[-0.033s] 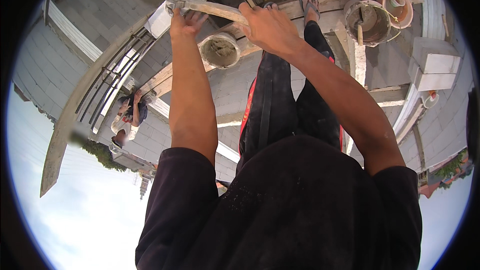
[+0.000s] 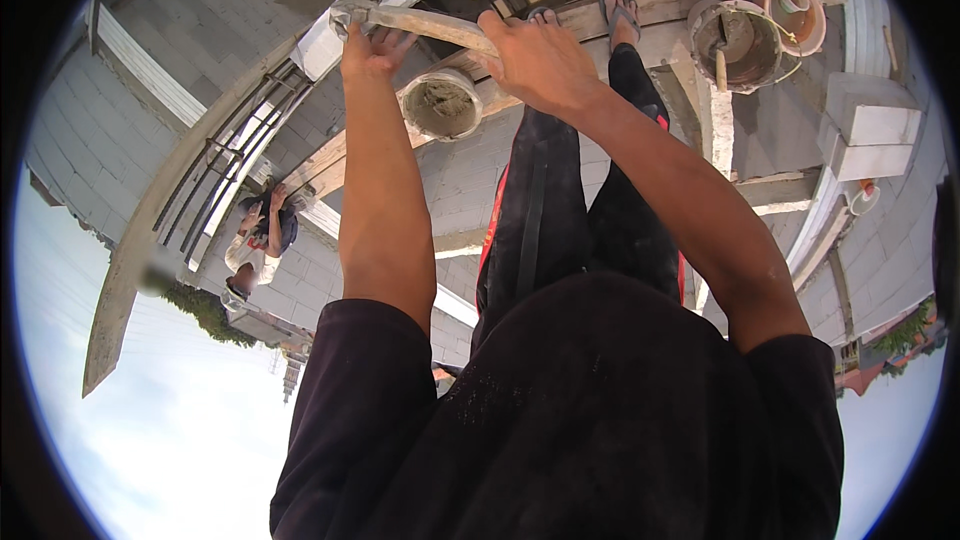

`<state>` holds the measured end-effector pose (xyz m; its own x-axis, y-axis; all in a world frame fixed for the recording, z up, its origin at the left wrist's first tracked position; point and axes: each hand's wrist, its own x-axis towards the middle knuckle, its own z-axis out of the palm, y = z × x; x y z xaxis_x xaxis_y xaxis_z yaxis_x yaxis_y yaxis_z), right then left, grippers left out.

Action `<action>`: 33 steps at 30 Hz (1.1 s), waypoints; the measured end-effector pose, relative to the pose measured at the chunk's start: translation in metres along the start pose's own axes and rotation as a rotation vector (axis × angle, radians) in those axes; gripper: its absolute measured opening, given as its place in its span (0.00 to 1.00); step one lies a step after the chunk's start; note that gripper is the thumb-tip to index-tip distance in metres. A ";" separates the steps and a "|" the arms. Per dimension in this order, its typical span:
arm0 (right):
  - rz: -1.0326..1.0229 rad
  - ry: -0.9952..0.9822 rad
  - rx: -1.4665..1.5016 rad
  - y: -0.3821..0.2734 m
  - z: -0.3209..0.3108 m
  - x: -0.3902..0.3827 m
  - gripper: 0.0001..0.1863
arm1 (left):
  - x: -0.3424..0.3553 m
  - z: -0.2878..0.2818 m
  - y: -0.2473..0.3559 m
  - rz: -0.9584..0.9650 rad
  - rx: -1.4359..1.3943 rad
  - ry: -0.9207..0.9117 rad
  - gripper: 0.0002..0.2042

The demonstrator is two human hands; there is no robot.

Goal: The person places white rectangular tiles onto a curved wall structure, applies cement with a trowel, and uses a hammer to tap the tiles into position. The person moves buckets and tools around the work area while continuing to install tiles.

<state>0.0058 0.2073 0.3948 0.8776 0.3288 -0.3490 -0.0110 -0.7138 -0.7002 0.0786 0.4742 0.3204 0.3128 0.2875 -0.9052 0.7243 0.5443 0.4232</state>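
Note:
My right hand (image 2: 545, 58) is closed around the wooden handle of a hammer (image 2: 430, 25). The handle runs leftward to a grey metal head. Just below that head is my left hand (image 2: 374, 55), palm partly up and fingers spread. Whether its fingertips touch the head or the pale block wall (image 2: 325, 45) behind it cannot be made out. A bucket of grey mortar (image 2: 440, 105) stands between my arms, nearer the left one.
Wooden planks (image 2: 655, 10) run under my sandalled feet. A larger mortar bucket (image 2: 735, 45) with a trowel and an orange bucket (image 2: 797, 20) stand at right, near white blocks (image 2: 875, 125). Rebar (image 2: 215, 155) lies at left, and another person (image 2: 262, 240) is beyond it.

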 end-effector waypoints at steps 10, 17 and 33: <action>0.186 -0.105 0.115 -0.019 -0.003 -0.007 0.20 | 0.002 0.004 0.003 -0.028 0.075 -0.037 0.33; 0.314 0.165 0.607 -0.024 0.051 -0.104 0.17 | 0.004 -0.009 0.002 -0.034 -0.007 -0.046 0.42; 1.124 0.128 2.547 0.016 0.122 0.051 0.21 | -0.004 -0.001 0.001 0.002 0.056 -0.051 0.46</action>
<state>-0.0079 0.2880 0.2895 0.2601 0.4975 -0.8276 -0.2107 0.8657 0.4541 0.0775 0.4749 0.3249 0.3445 0.2475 -0.9056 0.7565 0.4980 0.4239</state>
